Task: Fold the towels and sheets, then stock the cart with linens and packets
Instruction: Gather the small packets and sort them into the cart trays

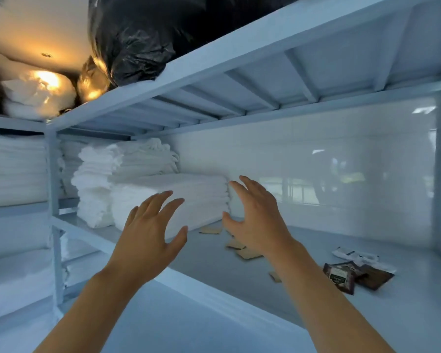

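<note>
White folded linen stack (pixel 173 197) sits on the pale blue shelf (pixel 239 266), straight ahead of both hands and a little left of the gap between them. Left hand (pixel 150 233) has its fingers spread and slightly hooked, holding nothing, in front of the stack's near face. Right hand (pixel 255 212) is also splayed and empty, its fingertips (pixel 242 179) just beside the stack's right end, thumb low by the bottom corner. Contact can't be told for either.

The stack's long axis runs left to right across the reach, so the hands bracket it end to end. The right looks nearer to touching. Likely next step: clamp both ends and lift it out for the cart.

More white towels (pixel 99 179) are piled left of the left hand, behind the stack. Tan packets (pixel 247 253) lie on the shelf under the right wrist. Dark brown packets (pixel 341 276) and white sachets (pixel 357 256) lie well right of the right arm. Their labels are printed but too blurred to read. Black bag (pixel 143 39) above on the top shelf.
</note>
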The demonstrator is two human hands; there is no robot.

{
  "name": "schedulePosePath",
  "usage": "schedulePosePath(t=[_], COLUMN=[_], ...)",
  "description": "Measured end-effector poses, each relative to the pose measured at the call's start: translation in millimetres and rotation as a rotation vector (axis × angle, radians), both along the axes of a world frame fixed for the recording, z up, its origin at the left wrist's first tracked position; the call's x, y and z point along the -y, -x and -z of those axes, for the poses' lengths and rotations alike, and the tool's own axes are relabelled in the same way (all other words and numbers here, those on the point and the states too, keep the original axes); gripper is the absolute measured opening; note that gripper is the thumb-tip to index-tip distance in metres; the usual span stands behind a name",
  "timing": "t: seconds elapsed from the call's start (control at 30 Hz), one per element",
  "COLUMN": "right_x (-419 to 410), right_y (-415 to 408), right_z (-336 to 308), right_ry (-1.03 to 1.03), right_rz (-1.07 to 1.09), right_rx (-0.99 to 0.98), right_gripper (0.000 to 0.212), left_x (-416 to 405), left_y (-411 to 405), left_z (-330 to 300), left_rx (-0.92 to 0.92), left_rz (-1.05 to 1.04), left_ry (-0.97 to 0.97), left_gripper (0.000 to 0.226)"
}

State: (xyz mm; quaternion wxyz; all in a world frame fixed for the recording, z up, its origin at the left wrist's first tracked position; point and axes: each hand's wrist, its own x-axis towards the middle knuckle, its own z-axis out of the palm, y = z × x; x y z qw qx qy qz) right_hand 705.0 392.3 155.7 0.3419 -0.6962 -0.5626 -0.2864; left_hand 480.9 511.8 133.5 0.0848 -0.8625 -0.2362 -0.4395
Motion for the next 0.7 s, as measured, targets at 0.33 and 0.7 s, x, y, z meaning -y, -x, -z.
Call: schedulePosePath(t=[0.33,0.7], right_x=[-52.6,-55.5], right_y=[-77.4,-134.9], right_z=[-8.3,10.7], right_ry=[-0.012,0.058], right_rz=[0.182,0.480], right_rx=[-0.010,-0.046], right_gripper=[0.075,0.074], left_x=[-86.0,-130.5], left_y=[-115.9,-227.4], left_z=[-14.8,-6.1], left_rx=[0.006,-0.045], left_rz=[0.209,0.542], left_ry=[-0.053,-0.018], left_gripper=[0.062,0.067])
